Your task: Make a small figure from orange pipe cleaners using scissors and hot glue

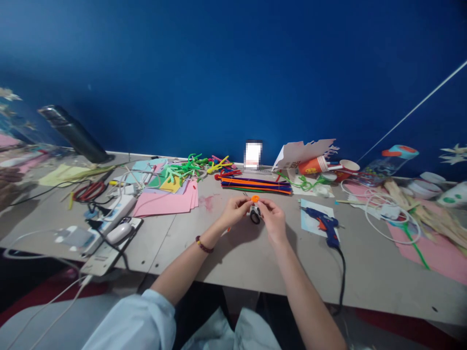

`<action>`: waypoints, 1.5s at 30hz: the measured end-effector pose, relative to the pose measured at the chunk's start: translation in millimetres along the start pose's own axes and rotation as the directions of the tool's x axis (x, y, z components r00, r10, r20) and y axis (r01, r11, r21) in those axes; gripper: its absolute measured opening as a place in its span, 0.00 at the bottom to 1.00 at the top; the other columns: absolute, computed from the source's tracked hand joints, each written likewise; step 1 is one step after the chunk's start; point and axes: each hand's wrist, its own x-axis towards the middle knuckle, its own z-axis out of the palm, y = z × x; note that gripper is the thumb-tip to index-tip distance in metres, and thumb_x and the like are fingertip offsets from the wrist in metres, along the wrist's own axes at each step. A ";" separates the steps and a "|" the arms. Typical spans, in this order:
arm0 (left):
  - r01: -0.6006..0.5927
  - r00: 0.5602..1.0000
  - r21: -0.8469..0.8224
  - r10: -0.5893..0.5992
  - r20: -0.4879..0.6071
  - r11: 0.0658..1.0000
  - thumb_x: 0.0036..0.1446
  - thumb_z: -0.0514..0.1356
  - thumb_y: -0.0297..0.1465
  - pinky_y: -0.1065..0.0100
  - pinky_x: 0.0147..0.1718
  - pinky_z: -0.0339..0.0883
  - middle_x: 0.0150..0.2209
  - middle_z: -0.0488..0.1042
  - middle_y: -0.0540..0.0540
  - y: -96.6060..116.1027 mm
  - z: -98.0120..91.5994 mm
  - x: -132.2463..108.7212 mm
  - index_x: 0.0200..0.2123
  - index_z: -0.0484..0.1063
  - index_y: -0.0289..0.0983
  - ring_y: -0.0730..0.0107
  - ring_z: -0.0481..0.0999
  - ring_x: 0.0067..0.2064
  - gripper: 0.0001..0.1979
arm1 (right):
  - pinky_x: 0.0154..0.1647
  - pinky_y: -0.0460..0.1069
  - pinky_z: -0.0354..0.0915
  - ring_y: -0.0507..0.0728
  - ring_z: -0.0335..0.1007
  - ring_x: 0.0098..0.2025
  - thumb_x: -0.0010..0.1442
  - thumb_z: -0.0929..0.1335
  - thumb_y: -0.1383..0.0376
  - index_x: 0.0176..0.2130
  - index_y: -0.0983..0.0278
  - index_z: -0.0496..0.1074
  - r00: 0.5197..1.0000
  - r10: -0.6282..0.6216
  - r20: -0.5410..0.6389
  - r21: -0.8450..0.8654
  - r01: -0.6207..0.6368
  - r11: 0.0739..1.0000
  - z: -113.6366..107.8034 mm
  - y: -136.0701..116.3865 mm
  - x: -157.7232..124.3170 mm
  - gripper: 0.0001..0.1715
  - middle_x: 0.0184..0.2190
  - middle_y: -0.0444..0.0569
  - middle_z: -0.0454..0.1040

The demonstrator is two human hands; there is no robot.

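My left hand (233, 212) and my right hand (274, 221) meet over the middle of the table, fingers closed in a pinch. Between the fingertips is a small orange coiled piece (255, 199), which looks like bent pipe cleaner. Just below it, between the hands, shows a black ring (255, 217) with a pale part above. It could be a scissors handle, but I cannot tell whether a hand holds it. Beyond my hands lies a bundle of purple, orange and green pipe cleaners (255, 185).
A blue glue gun (324, 224) rests on light blue paper to the right, its cord running over the front edge. Pink paper sheets (166, 201), a power strip (113, 218) and a mouse (119, 233) are left. A dark bottle (76, 133) leans behind; paper cups (314, 166) lie back right.
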 end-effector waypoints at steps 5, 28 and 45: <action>0.118 0.992 -0.188 -0.110 0.055 0.975 0.47 0.63 0.44 0.74 0.19 0.56 0.17 0.63 0.54 7.4 -2.6 -0.6 0.26 0.71 0.32 0.80 0.61 0.18 0.19 | 0.33 0.47 0.63 0.52 0.67 0.29 0.49 0.71 0.56 0.33 0.64 0.74 0.996 -0.090 -0.006 -0.068 0.090 0.994 0.2 -4.3 -2.6 0.15 0.29 0.47 0.75; -0.143 0.982 0.200 0.164 -0.094 0.969 0.53 0.60 0.41 0.73 0.25 0.58 0.28 0.72 0.46 -1.8 5.0 -4.5 0.33 0.74 0.34 0.75 0.65 0.27 0.15 | 0.26 0.45 0.59 0.50 0.64 0.25 0.48 0.72 0.53 0.30 0.64 0.71 0.998 -0.057 0.018 0.032 0.056 0.998 -0.4 -3.6 -0.6 0.17 0.25 0.43 0.71; 0.186 0.981 -0.207 -0.172 0.085 0.960 0.46 0.64 0.44 0.74 0.17 0.52 0.15 0.60 0.55 12.6 -7.4 -2.8 0.25 0.71 0.33 0.81 0.57 0.17 0.18 | 0.36 0.49 0.64 0.55 0.70 0.33 0.51 0.70 0.54 0.32 0.63 0.75 0.984 -0.160 0.078 -0.101 0.168 0.981 -3.2 -10.5 -2.8 0.15 0.32 0.49 0.75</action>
